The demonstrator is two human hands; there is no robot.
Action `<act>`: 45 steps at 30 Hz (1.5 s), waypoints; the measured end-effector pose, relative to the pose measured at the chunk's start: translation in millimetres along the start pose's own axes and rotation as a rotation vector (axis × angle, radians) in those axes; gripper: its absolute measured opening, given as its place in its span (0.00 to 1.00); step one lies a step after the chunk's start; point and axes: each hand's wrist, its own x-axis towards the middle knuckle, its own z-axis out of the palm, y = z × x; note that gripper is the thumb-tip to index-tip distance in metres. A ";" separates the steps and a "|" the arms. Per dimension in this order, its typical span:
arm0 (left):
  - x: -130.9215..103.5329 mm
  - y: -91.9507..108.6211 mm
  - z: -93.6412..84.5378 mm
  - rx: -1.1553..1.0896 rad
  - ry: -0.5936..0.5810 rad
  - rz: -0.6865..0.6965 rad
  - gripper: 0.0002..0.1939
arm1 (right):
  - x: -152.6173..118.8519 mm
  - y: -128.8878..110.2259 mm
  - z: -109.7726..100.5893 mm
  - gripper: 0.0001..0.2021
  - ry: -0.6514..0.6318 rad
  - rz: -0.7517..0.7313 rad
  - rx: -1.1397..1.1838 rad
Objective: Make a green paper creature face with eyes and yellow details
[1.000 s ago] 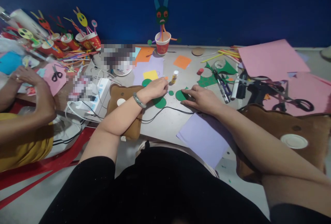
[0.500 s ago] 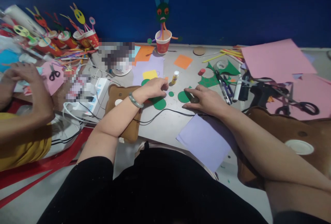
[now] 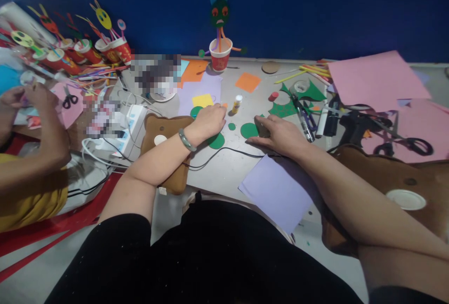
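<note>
My left hand [image 3: 210, 120], with a bangle at its wrist, is over green paper circles, one of them [image 3: 216, 141] showing below it. Its fingers are curled in; whatever they hold, if anything, is hidden. My right hand [image 3: 277, 133] rests with fingers spread at the right side of another green circle [image 3: 249, 130]. A tiny green circle [image 3: 232, 126] lies between the hands. Behind it stands a glue stick [image 3: 237, 104], and a red cap [image 3: 273, 96] lies to its right. A yellow paper [image 3: 202, 101] is just behind my left hand.
A cup [image 3: 220, 56] with a green paper figure stands at the back. Scissors [image 3: 403, 142], a black glue gun [image 3: 354, 126], markers and pink paper [image 3: 379, 79] lie right. A black cable [image 3: 224, 149] crosses in front. Another person's hands [image 3: 35, 96] are at the left.
My left hand has closed up over the green circles, its fingers more curled than before. My right hand has barely moved. The other person's hands have shifted slightly.
</note>
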 end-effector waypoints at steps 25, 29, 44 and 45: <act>-50.2 57.6 31.7 0.202 -0.079 0.387 0.30 | 96.7 -12.5 24.3 0.09 0.279 0.037 0.552; -51.2 56.5 29.2 0.192 -0.070 0.357 0.34 | 94.3 -5.9 23.6 0.09 0.291 0.055 0.634; 11.2 -3.7 28.9 -0.956 0.453 0.307 0.25 | 17.7 3.7 2.4 0.10 0.542 -0.141 0.255; 14.3 -6.8 28.8 -1.023 0.470 0.337 0.27 | 18.1 3.9 1.1 0.11 0.555 -0.155 0.232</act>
